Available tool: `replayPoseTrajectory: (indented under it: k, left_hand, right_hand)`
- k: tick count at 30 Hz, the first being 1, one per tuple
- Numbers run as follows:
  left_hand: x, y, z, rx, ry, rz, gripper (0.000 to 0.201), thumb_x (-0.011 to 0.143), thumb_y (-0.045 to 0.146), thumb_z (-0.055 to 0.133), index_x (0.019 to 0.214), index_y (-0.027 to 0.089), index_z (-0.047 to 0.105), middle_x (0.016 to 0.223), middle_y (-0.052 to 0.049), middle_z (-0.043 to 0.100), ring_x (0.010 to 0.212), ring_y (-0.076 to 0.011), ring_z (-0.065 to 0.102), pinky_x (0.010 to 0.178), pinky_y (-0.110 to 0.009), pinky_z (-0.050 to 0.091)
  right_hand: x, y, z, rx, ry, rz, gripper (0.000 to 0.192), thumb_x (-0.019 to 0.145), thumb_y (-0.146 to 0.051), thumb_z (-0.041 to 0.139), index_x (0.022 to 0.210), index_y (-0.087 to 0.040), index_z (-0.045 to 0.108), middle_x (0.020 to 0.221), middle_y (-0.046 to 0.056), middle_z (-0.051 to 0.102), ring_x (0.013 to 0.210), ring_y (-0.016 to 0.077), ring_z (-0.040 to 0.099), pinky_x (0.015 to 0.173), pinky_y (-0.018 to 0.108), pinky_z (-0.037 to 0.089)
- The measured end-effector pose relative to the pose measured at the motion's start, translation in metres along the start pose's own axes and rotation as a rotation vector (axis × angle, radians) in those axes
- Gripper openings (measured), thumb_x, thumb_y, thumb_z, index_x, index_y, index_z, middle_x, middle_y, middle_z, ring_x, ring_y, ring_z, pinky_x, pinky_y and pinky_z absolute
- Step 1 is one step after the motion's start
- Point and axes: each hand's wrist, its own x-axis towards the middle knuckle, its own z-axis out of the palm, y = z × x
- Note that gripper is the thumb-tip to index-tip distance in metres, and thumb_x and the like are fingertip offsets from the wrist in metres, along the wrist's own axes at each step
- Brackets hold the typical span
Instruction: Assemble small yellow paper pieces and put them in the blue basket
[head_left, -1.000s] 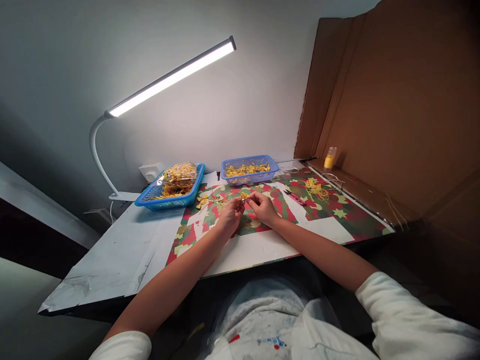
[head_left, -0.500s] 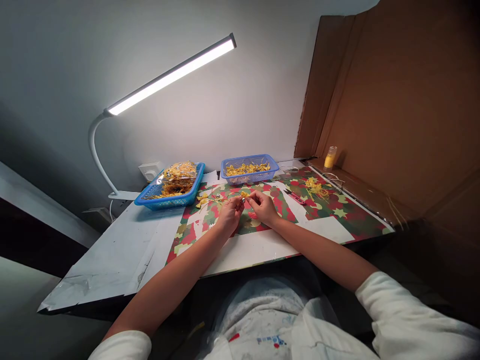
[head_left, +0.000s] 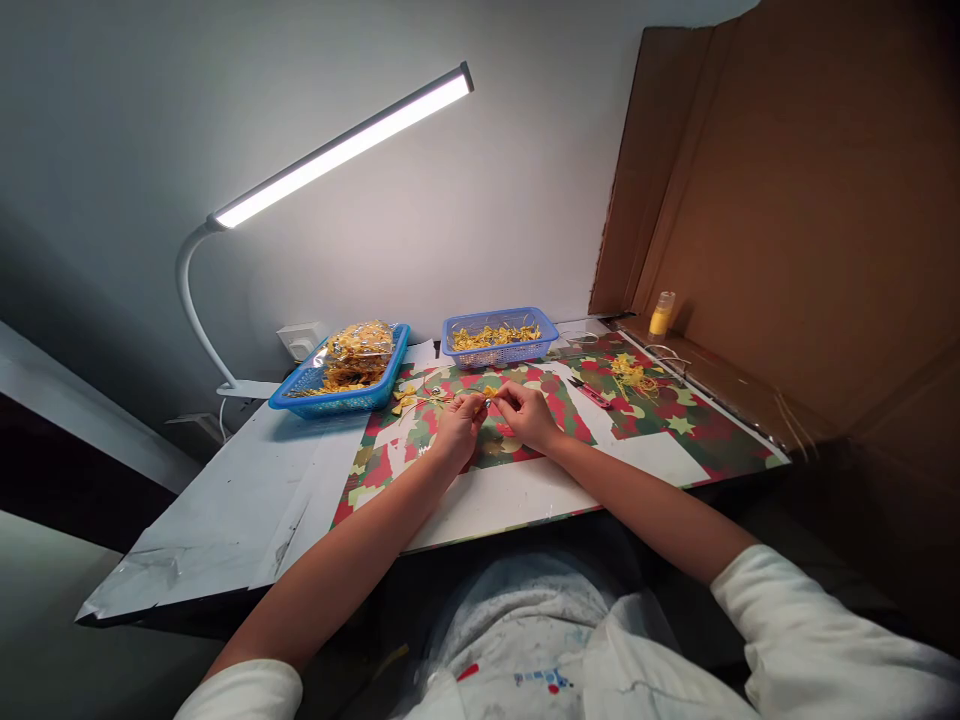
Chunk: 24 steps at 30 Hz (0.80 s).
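Over the middle of the table, my left hand (head_left: pixel 459 428) and my right hand (head_left: pixel 527 414) meet with fingertips pinched close together. Between them is a small yellow ribbon bow (head_left: pixel 490 392) with a tiny shiny silver piece at its lower side. Both hands are closed on it; the fingers hide part of the bow. Just left of my left hand lie more yellow bows (head_left: pixel 405 400) with thin cords. To the right of my right hand rests a pair of pink-handled thread snips (head_left: pixel 591 393).
A blue basket (head_left: pixel 285 403) with a plastic bag and yellow bows stands back left; a lilac-blue basket (head_left: pixel 499 353) of yellow pieces stands behind my hands. Yellow cord scraps (head_left: pixel 634 378) lie right. A yellow-filled bottle (head_left: pixel 661 316) stands by the cardboard wall (head_left: pixel 787 200). A lit lamp (head_left: pixel 345 150) hangs above.
My hands stay at the same spot. My right fingertips have shifted very slightly on the bow; nothing else has visibly moved.
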Motion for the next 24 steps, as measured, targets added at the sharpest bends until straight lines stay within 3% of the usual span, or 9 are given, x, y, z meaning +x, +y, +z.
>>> replayPoseTrajectory:
  k: [8, 19, 24]
  left_hand:
    - [-0.006, 0.006, 0.004, 0.018, -0.026, -0.041, 0.022, 0.051, 0.013, 0.074, 0.049, 0.016, 0.052, 0.054, 0.004, 0.054, 0.058, -0.0073, 0.048, 0.064, -0.021, 0.042]
    - [-0.009, 0.008, 0.007, 0.028, 0.005, -0.027, 0.024, 0.058, 0.009, 0.072, 0.051, 0.018, 0.051, 0.054, 0.005, 0.053, 0.055, -0.0066, 0.048, 0.061, -0.02, 0.042]
    - [-0.009, 0.006, 0.007, -0.007, -0.026, -0.028, 0.025, 0.055, 0.009, 0.074, 0.05, 0.017, 0.051, 0.053, 0.005, 0.054, 0.056, -0.0062, 0.051, 0.063, -0.019, 0.044]
  right_hand:
    - [-0.001, -0.001, -0.003, -0.102, -0.025, -0.112, 0.018, 0.083, -0.025, 0.045, 0.067, -0.02, 0.051, 0.056, -0.003, 0.046, 0.052, 0.0113, 0.039, 0.056, 0.026, 0.032]
    - [0.007, 0.001, -0.015, -0.221, -0.086, -0.294, 0.021, 0.087, -0.021, 0.042, 0.07, -0.021, 0.055, 0.072, 0.005, 0.058, 0.073, 0.0187, 0.047, 0.07, 0.031, 0.037]
    - [0.005, 0.0, -0.009, -0.241, -0.07, -0.27, 0.022, 0.088, -0.022, 0.041, 0.071, -0.022, 0.056, 0.071, 0.005, 0.057, 0.073, 0.0189, 0.046, 0.071, 0.032, 0.038]
